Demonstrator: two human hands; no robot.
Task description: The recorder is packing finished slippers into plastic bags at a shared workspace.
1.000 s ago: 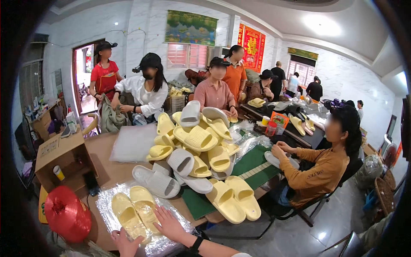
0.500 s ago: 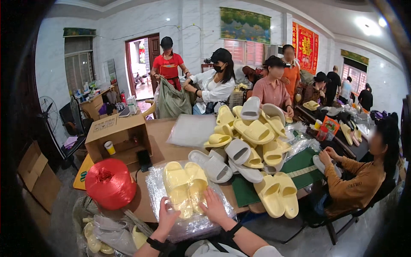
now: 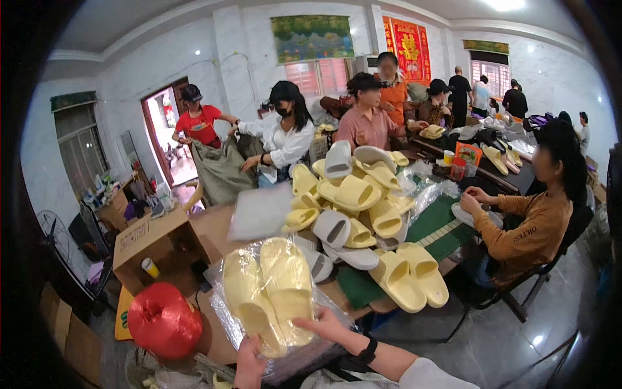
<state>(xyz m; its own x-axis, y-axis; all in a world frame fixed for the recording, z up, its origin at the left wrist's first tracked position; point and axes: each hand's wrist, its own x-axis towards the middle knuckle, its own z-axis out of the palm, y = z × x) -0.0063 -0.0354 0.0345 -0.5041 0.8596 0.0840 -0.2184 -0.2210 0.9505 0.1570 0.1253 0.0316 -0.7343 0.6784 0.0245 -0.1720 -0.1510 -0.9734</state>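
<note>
A pair of pale yellow slippers (image 3: 288, 279) in a clear plastic bag is raised off the table in front of me, tilted up. My left hand (image 3: 249, 362) is closed on the bag's near lower edge, partly cut off by the picture's bottom. At the right lower side, my right hand (image 3: 329, 325) pinches the bag, its thumb lying over the front of a slipper. Beneath them lies a stack of clear plastic bags (image 3: 304, 363). Just beyond to the right rises a heap of yellow and grey slippers (image 3: 346, 194).
Left of me are a red roll of plastic twine (image 3: 164, 319) and an open cardboard box (image 3: 159, 243) with a yellow cup. More flat clear bags (image 3: 260, 211) lie behind. A seated co-worker (image 3: 534, 207) handles a grey slipper at right; two others hold a green sack (image 3: 223, 170).
The bagged slippers have been lifted from the bag stack toward me, both hands now gripping the lower edge. The view has swung right. The green sack has spread wider between the co-workers.
</note>
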